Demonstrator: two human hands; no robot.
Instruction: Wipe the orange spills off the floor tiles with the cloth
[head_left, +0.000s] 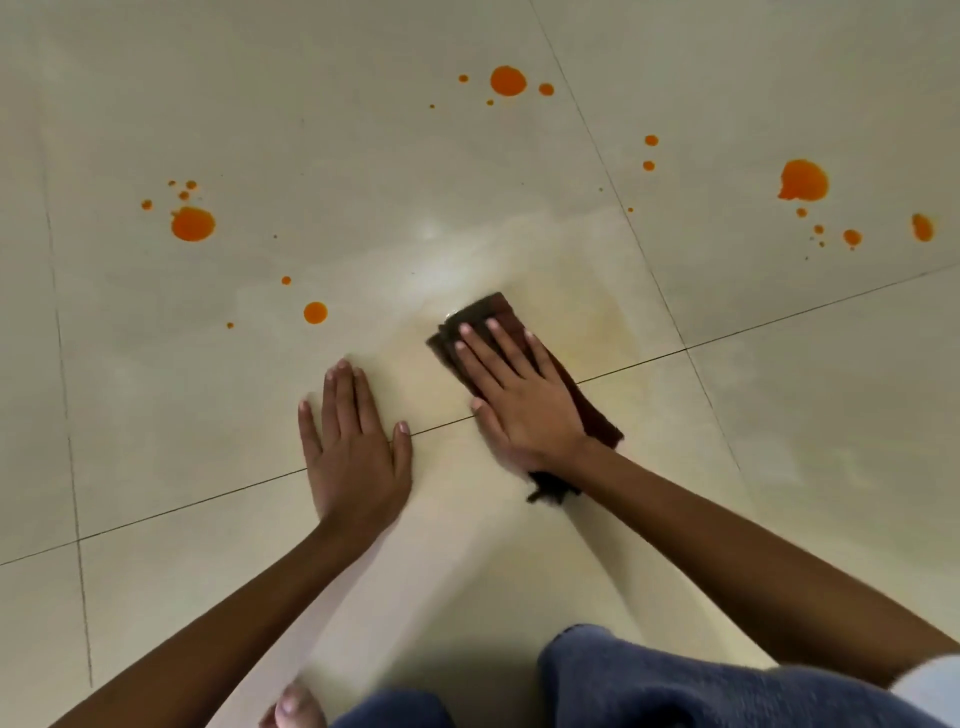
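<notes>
A dark brown cloth (493, 312) lies folded on the cream floor tiles (363, 156). My right hand (514, 395) presses flat on it with straight fingers. My left hand (353, 441) rests flat on the bare tile just left of the cloth. Orange spills dot the floor: a blob at the left (192, 224), a small one nearer my left hand (315, 312), one at the top centre (508, 81), and a large one at the right (802, 180) with several droplets around each. A pale yellowish wet smear (587, 312) surrounds the cloth.
Dark grout lines (779, 322) cross the floor between tiles. My knees in blue trousers (675, 686) and a bare toe (293, 706) sit at the bottom edge.
</notes>
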